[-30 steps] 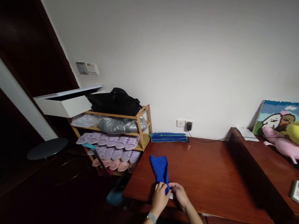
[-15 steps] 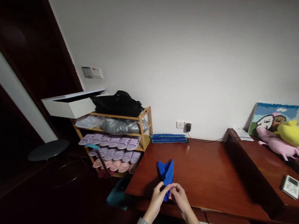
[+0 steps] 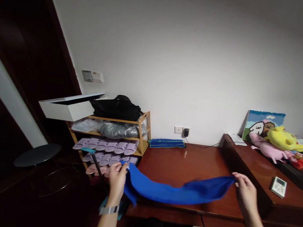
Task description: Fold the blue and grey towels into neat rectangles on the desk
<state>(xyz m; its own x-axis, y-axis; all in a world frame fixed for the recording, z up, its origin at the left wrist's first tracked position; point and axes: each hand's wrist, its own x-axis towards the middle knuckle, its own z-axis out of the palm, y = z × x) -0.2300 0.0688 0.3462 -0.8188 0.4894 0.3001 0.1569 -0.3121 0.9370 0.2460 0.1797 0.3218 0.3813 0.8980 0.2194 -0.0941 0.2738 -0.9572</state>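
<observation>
A blue cloth [image 3: 168, 193] hangs stretched between my two hands, sagging in the middle over the front of the reddish-brown wooden table [image 3: 189, 164]. My left hand [image 3: 117, 178], with a silver watch on its wrist, pinches one end, and a loose corner dangles below it. At the opposite end, my right hand [image 3: 244, 190] grips the cloth between thumb and fingers. Along the table's back edge lies a folded blue cloth with green trim [image 3: 166, 143].
Left of the table stands a wooden shoe rack [image 3: 145, 127] with several slippers, a black bag [image 3: 116, 108] and a white box [image 3: 68, 110]. A round stool [image 3: 37, 154] is farther left. On the right cabinet are plush toys [image 3: 282, 140] and a white remote [image 3: 278, 186].
My hands have moved far apart, left and right. The blue cloth, bunched between them before, is now spread out lengthwise. The view has shifted slightly to the right.
</observation>
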